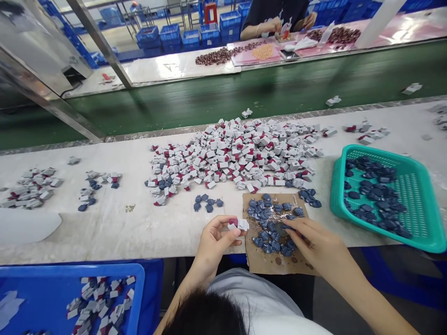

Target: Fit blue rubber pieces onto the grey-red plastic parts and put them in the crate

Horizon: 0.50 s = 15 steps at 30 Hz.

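Observation:
My left hand [219, 238] pinches a small white plastic part with a dark red section [239, 225] between thumb and fingers, just left of the cardboard. My right hand [310, 237] reaches over the piece of cardboard [260, 264], its thumb and fingers drawn together low among small metal bits [275, 217]. Whatever those fingertips hold is too small to make out. Dark blue plastic parts [260, 209] lie scattered on the cardboard around the fingertips. Behind both hands rises a big heap of white and dark red parts [237, 153].
A green basket [428, 204] of dark blue parts stands at right. Lower left, a blue tray [139, 288] holds assembled-looking parts. Small groups of parts [33, 188] lie left on the worktable [115, 237]. Beyond runs a green conveyor belt [167, 104]; across it a person's hands [274, 25] work.

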Tool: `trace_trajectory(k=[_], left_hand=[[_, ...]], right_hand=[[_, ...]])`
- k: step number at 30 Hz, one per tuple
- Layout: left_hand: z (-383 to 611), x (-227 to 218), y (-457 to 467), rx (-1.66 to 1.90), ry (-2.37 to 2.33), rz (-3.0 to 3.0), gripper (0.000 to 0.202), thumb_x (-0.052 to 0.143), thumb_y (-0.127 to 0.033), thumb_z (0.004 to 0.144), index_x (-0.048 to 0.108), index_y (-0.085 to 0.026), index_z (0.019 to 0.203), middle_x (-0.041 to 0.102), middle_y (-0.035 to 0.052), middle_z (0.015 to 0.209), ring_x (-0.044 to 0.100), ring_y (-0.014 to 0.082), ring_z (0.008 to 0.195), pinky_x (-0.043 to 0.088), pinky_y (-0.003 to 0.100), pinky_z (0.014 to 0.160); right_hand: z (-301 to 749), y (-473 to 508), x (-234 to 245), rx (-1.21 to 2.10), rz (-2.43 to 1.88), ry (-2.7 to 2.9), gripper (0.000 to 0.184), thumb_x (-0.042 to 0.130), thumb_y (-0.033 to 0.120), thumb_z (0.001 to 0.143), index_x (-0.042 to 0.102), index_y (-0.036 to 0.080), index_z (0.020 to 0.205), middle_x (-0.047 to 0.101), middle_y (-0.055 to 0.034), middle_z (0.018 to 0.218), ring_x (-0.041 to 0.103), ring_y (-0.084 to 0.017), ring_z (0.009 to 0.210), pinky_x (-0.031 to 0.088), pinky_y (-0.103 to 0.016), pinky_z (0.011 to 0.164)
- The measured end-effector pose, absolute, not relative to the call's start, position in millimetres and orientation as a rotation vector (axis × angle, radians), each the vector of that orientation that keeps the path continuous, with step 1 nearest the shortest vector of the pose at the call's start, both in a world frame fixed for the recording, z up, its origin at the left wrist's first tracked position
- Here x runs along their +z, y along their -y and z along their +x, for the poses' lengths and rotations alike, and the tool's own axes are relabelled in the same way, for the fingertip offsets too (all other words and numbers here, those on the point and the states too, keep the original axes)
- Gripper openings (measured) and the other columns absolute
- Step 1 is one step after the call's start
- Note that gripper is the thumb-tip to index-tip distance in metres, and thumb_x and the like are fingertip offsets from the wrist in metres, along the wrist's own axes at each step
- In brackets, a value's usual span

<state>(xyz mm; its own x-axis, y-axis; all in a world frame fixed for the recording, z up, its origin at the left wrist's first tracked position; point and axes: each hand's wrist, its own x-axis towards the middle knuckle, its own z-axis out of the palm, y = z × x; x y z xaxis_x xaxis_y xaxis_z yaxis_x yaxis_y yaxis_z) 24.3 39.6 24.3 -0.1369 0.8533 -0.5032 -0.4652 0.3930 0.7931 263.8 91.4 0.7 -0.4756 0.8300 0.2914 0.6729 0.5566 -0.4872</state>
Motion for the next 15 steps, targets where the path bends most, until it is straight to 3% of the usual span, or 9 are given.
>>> trace_trajectory(k=[10,15], left_hand=[[22.6,18.9,-36.8,1.176,-1.31,0.393,0.043,0.085,-0.04,0.058,0.068,-0.016,0.09,0.067,0.0063,0.093,0.07,0.0202,0.077,0.054,0.024,0.061],[23.9,21.2,-37.9,1.173,-1.285,0.396,0.042,0.085,-0.039,0.059,0.068,-0.016,0.089,0.068,0.0055,0.09,0.07,0.0196,0.076,0.054,0.024,0.061]], right_hand=[[263.2,-91.7,-1.3,0.389,-1.237,2.498,0.025,0.035,0.028,0.1,0.057,0.019,0.093,0.061,-0.0056,0.085,0.06,-0.018,0.07,0.046,-0.029,0.061],[262.1,-104.8,5.5,0.428,-1.23,2.696,0.018,0.039,0.018,0.093,0.052,0.02,0.082,0.058,-0.0032,0.073,0.057,-0.017,0.062,0.037,-0.026,0.051]])
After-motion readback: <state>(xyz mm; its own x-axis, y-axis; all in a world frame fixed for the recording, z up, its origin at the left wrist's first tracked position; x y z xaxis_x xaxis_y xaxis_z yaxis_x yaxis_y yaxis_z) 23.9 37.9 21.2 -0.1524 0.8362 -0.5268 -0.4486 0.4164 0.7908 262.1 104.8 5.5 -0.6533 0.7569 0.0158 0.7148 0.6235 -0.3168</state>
